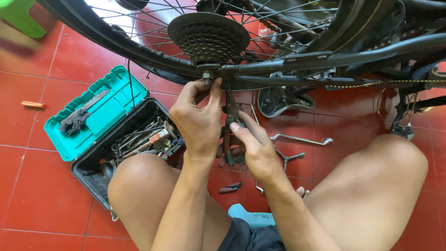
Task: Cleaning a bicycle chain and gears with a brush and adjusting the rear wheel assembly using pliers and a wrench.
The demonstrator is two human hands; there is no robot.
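Observation:
An upturned bicycle fills the top of the head view, with its rear sprocket cluster (208, 36) and black frame stay (325, 58). My left hand (197, 116) pinches the axle nut (207, 77) just under the sprockets with thumb and fingers. My right hand (253, 146) grips a pair of dark-handled pliers (230, 121), whose jaws point up toward the axle end beside the nut. Both my knees frame the hands from below.
An open black toolbox (125, 139) with a teal lid (100, 111) lies on the red tile floor at left, full of metal tools. Loose metal wrenches (302, 139) lie on the floor to the right. The chain (381, 82) runs along the right.

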